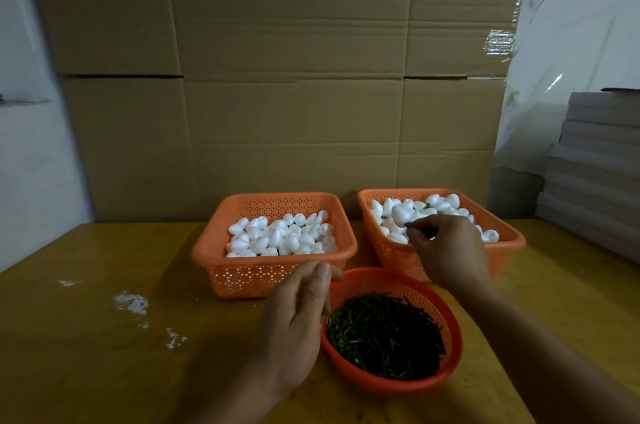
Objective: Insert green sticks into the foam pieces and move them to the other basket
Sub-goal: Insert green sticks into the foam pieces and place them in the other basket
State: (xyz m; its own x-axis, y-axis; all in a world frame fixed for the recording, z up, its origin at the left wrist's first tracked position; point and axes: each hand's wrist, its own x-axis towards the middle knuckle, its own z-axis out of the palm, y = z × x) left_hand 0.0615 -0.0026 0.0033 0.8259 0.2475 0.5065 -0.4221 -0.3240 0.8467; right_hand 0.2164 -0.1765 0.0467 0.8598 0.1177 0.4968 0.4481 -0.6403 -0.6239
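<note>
Two orange rectangular baskets stand side by side. The left basket (207,250) is full of plain white foam pieces (280,236). The right basket (509,243) holds foam pieces with green sticks in them. My right hand (446,250) pinches the green stick of one foam piece (400,215) and holds it over the right basket. In front, a round orange bowl (453,337) is filled with green sticks (384,333). My left hand (294,319) hovers at the bowl's left rim, fingers loosely curled, with nothing visible in it.
Everything sits on a yellow-brown table (104,354) with white scuffs (133,304) at the left. A cardboard wall (277,77) stands close behind the baskets. Grey stacked boards (599,163) rise at the right edge.
</note>
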